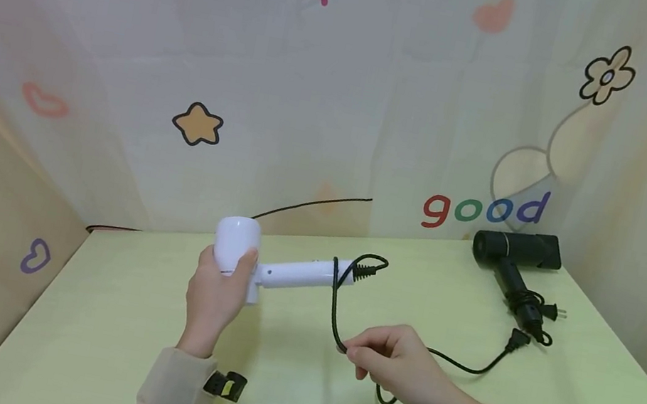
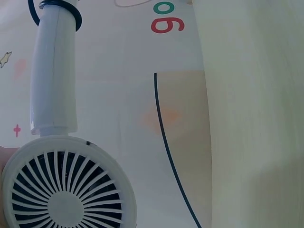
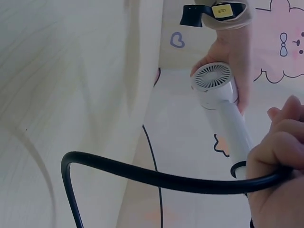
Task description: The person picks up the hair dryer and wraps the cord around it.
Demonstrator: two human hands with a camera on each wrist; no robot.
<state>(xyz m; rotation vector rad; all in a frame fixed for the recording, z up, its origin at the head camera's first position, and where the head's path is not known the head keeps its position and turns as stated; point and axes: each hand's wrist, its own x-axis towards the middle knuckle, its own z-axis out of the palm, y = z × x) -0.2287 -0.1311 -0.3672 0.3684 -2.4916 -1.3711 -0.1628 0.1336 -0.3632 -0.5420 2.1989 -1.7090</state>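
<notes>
A white hair dryer (image 1: pixel 298 274) is held up over the table, its handle pointing right. My left hand (image 1: pixel 216 295) grips it by the head, thumb along the near side; the slatted round grille (image 2: pixel 66 190) faces the left wrist camera. Near the handle's end, the black power cord (image 1: pixel 335 305) loops once round the handle. My right hand (image 1: pixel 404 368) pinches that cord between thumb and fingertips, below and right of the handle. From there the cord trails right across the table to its plug (image 1: pixel 518 340). In the right wrist view the cord (image 3: pixel 156 178) runs out of the curled fingers.
A black hair dryer (image 1: pixel 516 250) lies at the back right of the pale green table (image 1: pixel 113 324), its own cord wrapped round its handle. The white plug lies close to its handle end. A printed curtain (image 1: pixel 343 90) hangs behind the table and at both sides.
</notes>
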